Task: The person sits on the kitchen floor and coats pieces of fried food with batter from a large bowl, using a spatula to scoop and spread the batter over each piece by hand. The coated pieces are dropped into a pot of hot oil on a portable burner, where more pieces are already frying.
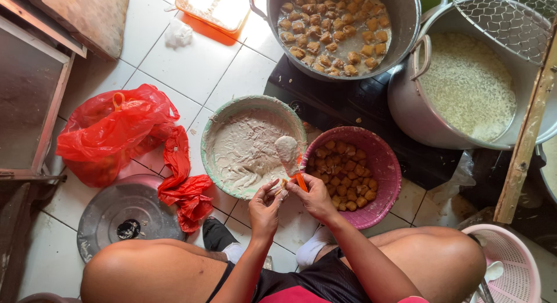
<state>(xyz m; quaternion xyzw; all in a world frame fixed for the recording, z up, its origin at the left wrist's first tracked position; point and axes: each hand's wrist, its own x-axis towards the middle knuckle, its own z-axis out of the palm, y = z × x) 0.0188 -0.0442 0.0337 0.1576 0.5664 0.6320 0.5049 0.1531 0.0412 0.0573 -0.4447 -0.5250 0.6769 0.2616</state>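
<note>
1. The person is sitting low on a white tiled floor point(191, 71), knees spread, both hands meeting right in front over the near edge of the bowls.
2. The left hand point(264, 210) is pinching a small tofu puff point(284, 187) between its fingertips, fingers curled in tight around it.
3. The right hand point(316, 197) is gripping a spatula point(290, 158) by its orange handle, and the blade end, loaded with pale paste, is sticking up and away from the hands. The handle end is touching the puff, or as good as.
4. Just beyond the hands a green-rimmed bowl point(214, 126) is sitting smeared with the same greyish paste, most of it spread over the bottom and sides.
5. Right beside it, on the right, a pink colander point(386, 175) is holding a heap of golden fried tofu puffs.
6. Farther away, a big metal pot point(406, 24) is sitting full of puffs in broth, and to its right another large pot point(406, 111) is holding something white and grainy, with a wire strainer point(510, 18) lying over its far edge.
7. On the left, a red plastic bag point(110, 129) is lying crumpled, with a round metal lid point(127, 210) nearer to the person.
8. An orange tray point(212, 18) is sitting at the far side, and a pale pink basket point(510, 262) is sitting at the near right by the person's knee.
</note>
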